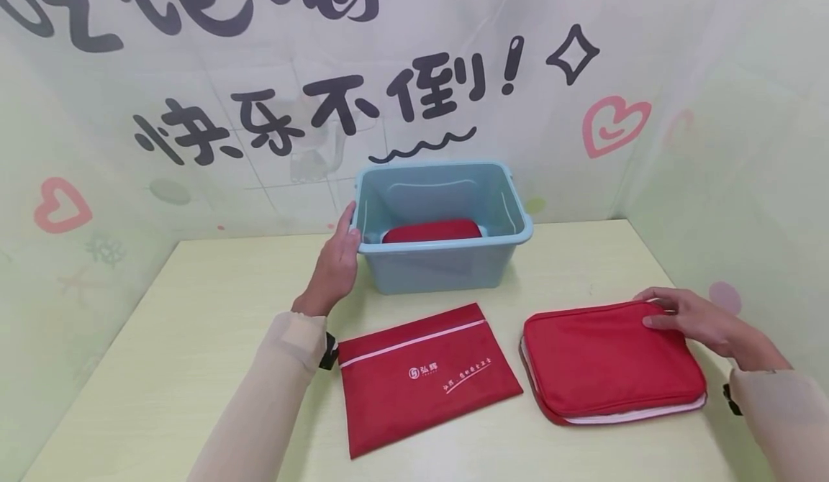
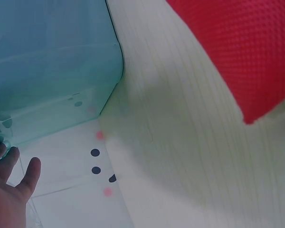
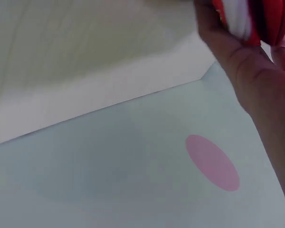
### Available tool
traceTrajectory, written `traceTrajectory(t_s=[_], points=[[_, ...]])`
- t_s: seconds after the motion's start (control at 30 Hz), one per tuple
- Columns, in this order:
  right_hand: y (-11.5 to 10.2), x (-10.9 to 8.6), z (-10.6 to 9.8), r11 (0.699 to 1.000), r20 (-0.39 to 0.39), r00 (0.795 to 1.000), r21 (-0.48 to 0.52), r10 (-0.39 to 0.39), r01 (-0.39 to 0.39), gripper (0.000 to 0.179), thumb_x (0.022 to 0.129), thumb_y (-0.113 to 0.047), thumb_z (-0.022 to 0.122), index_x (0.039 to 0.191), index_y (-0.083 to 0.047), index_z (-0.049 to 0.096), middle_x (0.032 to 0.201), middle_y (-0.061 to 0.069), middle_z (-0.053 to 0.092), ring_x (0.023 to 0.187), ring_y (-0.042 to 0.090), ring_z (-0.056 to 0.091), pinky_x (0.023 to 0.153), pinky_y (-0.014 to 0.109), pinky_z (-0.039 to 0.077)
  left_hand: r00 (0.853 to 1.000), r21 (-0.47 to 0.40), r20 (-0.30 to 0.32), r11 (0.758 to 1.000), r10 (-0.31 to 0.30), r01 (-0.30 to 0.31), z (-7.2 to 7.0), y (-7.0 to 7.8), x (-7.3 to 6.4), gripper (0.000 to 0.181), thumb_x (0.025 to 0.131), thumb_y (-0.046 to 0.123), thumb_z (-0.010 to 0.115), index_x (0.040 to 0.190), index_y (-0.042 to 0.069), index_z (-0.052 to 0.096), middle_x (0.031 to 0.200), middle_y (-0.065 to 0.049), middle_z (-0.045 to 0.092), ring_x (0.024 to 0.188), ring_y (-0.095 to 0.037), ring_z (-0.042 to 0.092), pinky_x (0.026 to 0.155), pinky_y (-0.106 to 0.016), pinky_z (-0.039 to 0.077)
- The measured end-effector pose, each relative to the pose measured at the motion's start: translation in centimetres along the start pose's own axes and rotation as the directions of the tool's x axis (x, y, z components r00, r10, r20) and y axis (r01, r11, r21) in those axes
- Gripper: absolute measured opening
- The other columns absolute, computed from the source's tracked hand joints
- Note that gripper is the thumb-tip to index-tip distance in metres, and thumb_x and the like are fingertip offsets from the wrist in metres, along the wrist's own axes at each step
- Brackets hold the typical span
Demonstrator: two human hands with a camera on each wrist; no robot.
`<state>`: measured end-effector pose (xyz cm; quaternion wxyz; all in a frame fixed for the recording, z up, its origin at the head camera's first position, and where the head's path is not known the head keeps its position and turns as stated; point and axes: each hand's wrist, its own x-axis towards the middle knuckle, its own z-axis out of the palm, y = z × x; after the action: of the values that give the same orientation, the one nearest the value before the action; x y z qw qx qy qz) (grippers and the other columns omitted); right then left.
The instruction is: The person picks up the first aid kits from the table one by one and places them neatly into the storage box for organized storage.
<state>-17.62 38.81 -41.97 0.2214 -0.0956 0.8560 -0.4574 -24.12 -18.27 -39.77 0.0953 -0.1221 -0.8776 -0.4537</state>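
A person's two hands work at one pale table [image 1: 214,367] bearing one blue bin [image 1: 447,243], one flat red pouch [image 1: 421,403] and one thicker red bag [image 1: 609,360]. One more red item [image 1: 430,231], only partly visible behind the front rim, lies inside the bin, bringing the red pieces to three. The left hand [image 1: 337,266] touches the bin's left side at the rim, its fingers fairly straight and, in the left wrist view, spread apart. The right hand [image 1: 699,320] holds the bag by its far right corner, thumb laid on top and fingers tucked behind the edge; the right wrist view shows the bag's red and white edge between thumb and fingers. Whether that corner is lifted off the table cannot be told.

The pouch lies flat in front of the bin and apart from it, slightly turned, with one white stripe near its far edge and white print on its face. The bag sits to the pouch's right, near but not touching, a white band showing along its side. Two pale sleeves [image 1: 259,403] and two black wristbands [image 1: 329,352], one per arm, frame the scene. Behind the bin stands a wall [image 1: 414,137] with dark lettering and pink hearts.
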Motion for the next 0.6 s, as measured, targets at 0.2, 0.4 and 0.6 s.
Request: traceTrajectory(t_s=[0.2,0.4,0.6], points=[[0.6,0.0,-0.3,0.998,-0.033,0.999,0.061,0.032,-0.03,0.044,0.1,-0.014,0.058,0.136,0.009,0.049,0.112,0.005,0.066,0.092,0.014,0.065,0.077,0.031,0.058,1.0,-0.01,0.002,1.0,0.001,-0.001,0.0,0.1,0.0,0.061,0.106,0.043,0.027,0.161,0.03,0.004,0.165,0.003,0.02,0.148,-0.029,0.026,0.111,-0.059,0.033],[1.0,0.2,-0.4,0.984,-0.036,0.999,0.175,0.03,-0.023,0.03,0.102,-0.014,0.054,0.131,-0.011,0.064,0.105,-0.007,0.068,0.089,0.017,0.067,0.071,0.036,0.059,1.0,-0.014,0.003,1.0,0.0,0.001,0.0,-0.1,0.1,0.061,0.106,0.041,0.027,0.161,0.029,0.004,0.165,0.003,0.02,0.148,-0.03,0.026,0.111,-0.06,0.032],[1.2,0.4,-0.5,0.98,-0.047,0.999,0.199,-0.008,0.017,0.03,0.103,-0.011,0.052,0.127,-0.021,0.068,0.104,-0.009,0.069,0.087,0.017,0.068,0.069,0.036,0.06,1.0,-0.005,0.007,1.0,-0.002,0.002,-0.1,0.1,0.2,0.06,0.107,0.037,0.026,0.162,0.023,0.005,0.164,-0.002,0.021,0.148,-0.031,0.026,0.112,-0.06,0.03]])
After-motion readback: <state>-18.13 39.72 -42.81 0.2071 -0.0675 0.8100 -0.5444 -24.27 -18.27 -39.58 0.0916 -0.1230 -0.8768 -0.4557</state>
